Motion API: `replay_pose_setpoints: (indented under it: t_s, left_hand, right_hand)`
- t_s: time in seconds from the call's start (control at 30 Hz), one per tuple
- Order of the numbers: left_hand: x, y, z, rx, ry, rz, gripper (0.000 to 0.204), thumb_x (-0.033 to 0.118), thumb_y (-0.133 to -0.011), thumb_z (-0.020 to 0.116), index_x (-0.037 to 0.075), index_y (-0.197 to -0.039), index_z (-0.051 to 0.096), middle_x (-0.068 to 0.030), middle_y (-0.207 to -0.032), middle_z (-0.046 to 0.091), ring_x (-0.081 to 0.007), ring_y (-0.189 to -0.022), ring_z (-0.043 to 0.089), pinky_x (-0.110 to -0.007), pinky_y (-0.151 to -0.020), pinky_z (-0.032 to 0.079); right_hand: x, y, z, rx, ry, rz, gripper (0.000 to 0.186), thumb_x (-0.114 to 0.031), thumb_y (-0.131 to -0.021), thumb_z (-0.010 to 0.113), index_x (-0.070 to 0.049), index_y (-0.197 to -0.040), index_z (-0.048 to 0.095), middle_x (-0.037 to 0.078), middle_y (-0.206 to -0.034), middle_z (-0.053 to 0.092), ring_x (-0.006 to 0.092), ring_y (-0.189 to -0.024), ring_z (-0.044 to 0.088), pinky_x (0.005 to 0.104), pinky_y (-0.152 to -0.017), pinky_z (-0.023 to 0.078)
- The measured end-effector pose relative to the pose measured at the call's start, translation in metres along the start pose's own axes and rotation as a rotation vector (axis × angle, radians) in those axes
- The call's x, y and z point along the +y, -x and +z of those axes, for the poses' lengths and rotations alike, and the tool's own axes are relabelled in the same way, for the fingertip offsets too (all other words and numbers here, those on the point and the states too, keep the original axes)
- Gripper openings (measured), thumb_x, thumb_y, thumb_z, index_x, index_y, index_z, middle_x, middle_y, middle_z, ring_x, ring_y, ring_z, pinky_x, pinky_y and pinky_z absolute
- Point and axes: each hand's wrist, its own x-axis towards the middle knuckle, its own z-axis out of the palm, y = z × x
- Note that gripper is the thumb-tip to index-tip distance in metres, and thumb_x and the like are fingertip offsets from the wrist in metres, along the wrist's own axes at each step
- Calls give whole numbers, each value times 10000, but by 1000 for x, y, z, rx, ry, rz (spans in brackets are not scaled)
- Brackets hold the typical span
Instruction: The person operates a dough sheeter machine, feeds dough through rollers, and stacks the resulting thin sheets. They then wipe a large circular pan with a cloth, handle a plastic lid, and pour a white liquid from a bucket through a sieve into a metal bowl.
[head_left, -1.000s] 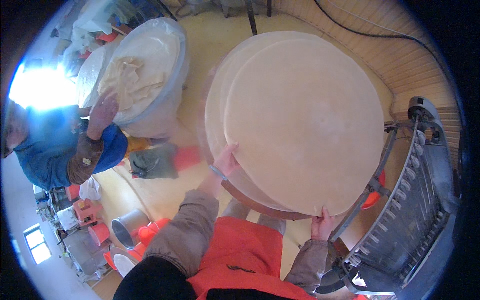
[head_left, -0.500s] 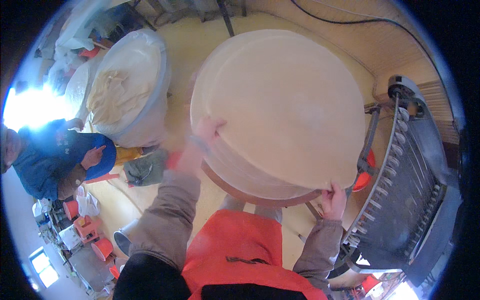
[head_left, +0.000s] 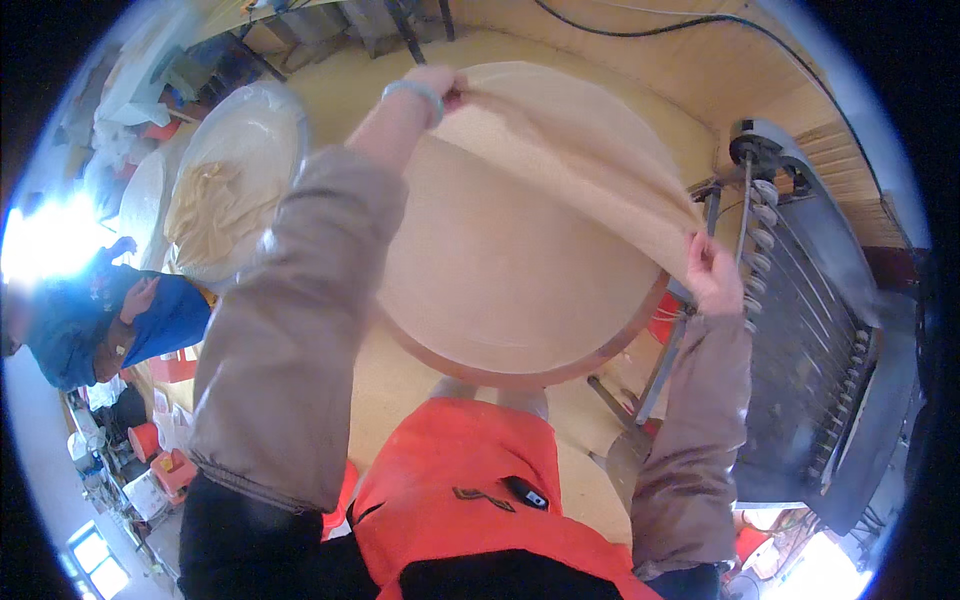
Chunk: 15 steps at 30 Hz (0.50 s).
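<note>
A very wide, thin tan pancake sheet (head_left: 590,180) is drawn back over a round surface in front of me, its near part folded toward the far side. My left hand (head_left: 432,90) pinches its edge at the far left, fingers closed. At the right, my right hand (head_left: 712,275) grips the same edge between thumb and fingers. Beneath lies a smooth, pale tan round surface (head_left: 500,270); whether it is another sheet or a bare plate, I cannot tell. A reddish-brown rim (head_left: 530,378) shows along its near side.
A dark machine (head_left: 810,340) with a row of pale rollers stands close on the right. At the left, a plastic-lined round tub (head_left: 285,115) holds crumpled tan sheets (head_left: 215,215). A person in blue (head_left: 90,315) is beside it. Red buckets (head_left: 143,440) stand at lower left.
Both hands have moved away from me, lifting the sheet's near edge and carrying it toward the far side. More of the round surface beneath now shows.
</note>
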Motion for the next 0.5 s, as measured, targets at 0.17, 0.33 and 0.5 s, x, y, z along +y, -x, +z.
replay_pose_setpoints:
  t_s: [0.17,0.33,0.5]
  left_hand:
    - [102,-6,55,-66,248,142,137,42,-796,578,-2,-925,591,-117,-867,608,-208,-755,601,-316,-633,514]
    - [191,21,64,-307,469,389,130,15,-830,531,-20,-947,576,-127,-892,597,-214,-756,589,-320,-637,515]
    - [164,63,4,-363,530,592,138,-4,-856,493,-32,-971,566,-139,-908,591,-221,-762,580,-319,-649,514]
  right_hand:
    - [-80,5,81,-419,198,-144,291,52,-895,432,161,-1165,433,228,-1161,497,267,-1081,505,298,-902,509]
    - [-117,69,159,-421,157,-371,321,-13,-918,455,142,-1197,434,185,-1200,499,218,-1076,500,275,-971,438]
    - [-59,161,135,-196,1180,-1050,328,-72,-919,484,107,-1193,465,152,-1184,527,197,-1103,495,292,-947,429]
